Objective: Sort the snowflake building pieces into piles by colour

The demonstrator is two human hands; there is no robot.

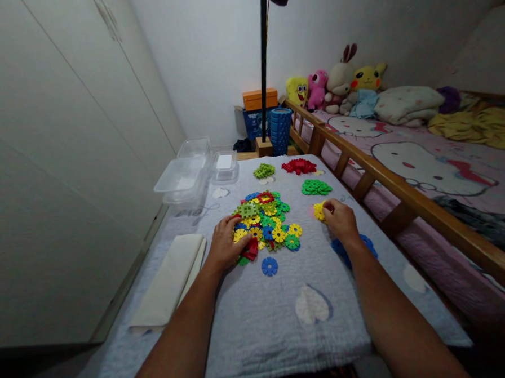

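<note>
A mixed pile of plastic interlocking discs [279, 234] and square lattice pieces lies mid-table, in yellow, green, blue and red. My left hand [226, 244] rests on its left side, thumb apart from the fingers. At the right, my right hand [341, 218] pinches a yellow notched disc [318, 211] over a small yellow group; the fingers partly hide it. Blue discs [369, 245] lie partly under my right wrist. Farther back are green discs [315, 187], red pieces [298, 165] and light green lattice pieces [264, 170]. One blue disc [269, 266] lies alone in front of the pile.
Clear plastic containers [179, 176] stand at the back left, near a smaller lidded box [224, 163]. A folded cream cloth [168, 281] lies at the left. The wooden bed rail [362, 175] runs along the right side. A black pole [264, 70] rises behind the table.
</note>
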